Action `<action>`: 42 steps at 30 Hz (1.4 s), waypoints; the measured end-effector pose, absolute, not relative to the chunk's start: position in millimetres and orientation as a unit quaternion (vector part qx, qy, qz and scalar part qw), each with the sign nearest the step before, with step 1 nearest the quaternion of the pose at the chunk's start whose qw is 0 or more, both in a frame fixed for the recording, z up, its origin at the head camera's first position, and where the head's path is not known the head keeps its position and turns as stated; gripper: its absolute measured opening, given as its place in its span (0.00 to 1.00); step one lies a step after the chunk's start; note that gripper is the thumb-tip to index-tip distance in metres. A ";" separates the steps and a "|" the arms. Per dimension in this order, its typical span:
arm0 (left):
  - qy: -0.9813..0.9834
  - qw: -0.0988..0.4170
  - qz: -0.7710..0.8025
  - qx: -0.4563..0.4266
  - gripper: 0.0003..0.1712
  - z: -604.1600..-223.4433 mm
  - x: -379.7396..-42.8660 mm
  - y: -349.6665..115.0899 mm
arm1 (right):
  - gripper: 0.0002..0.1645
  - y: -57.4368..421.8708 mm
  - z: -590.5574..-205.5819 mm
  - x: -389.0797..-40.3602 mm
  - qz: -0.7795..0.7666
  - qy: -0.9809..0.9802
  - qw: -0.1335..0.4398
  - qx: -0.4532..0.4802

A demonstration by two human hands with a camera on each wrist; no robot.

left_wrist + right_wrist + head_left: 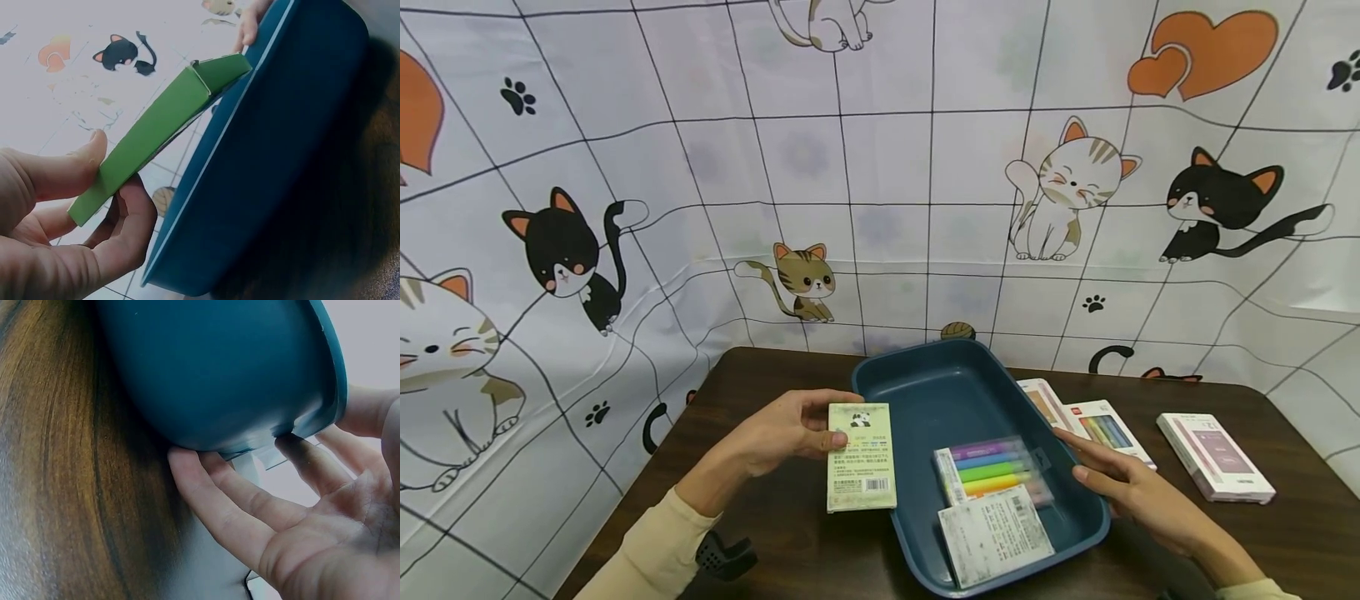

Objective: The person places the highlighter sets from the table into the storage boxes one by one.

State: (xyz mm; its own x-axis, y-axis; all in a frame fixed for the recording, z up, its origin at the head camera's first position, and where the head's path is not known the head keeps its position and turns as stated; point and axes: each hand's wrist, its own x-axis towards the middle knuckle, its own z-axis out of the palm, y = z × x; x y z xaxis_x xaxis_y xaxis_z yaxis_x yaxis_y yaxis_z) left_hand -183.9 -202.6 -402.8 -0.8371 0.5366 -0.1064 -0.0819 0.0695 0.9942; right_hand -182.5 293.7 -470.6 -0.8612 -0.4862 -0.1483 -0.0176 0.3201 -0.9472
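Two hands work at a blue tray, one on each side of it, over a dark brown worktop (767, 379). The left hand (778, 437) pinches a green box (861, 471), thumb across the printed face and fingers behind it, so the gap between them is only as wide as the box is thick. The box reaches out past the fingertips, to the right of the hand and toward the tray, its panda picture at the top and its barcode near the bottom. It stands at the left rim of the blue tray (917, 392), overlapping that rim in the head view; whether the two touch I cannot tell. The right hand (1138, 496) grips the tray's opposite side, thumb over the rim and fingers against the outer wall, well apart from the green box. Inside the tray, toward the near end, lies a clear pack of coloured markers (1000, 468), with a white box (996, 533) partly over its lower edge. Beyond the right rim, a pencil box (1112, 427) lies beside a pinkish box (1043, 398) partly hidden by the tray, and farther right a white-and-mauve box (1216, 458) lies on its own.
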 end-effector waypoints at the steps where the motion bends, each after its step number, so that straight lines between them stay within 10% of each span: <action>1: 0.692 0.233 0.663 0.164 0.38 -402.4 -183.6 -203.0 | 0.37 293.8 -470.6 -182.6 -0.562 0.783 0.211 -0.162; 42: 0.681 0.245 0.671 0.162 0.40 -399.0 -203.5 -162.5 | 0.36 292.5 -468.1 -180.9 -0.579 0.769 0.216 -0.162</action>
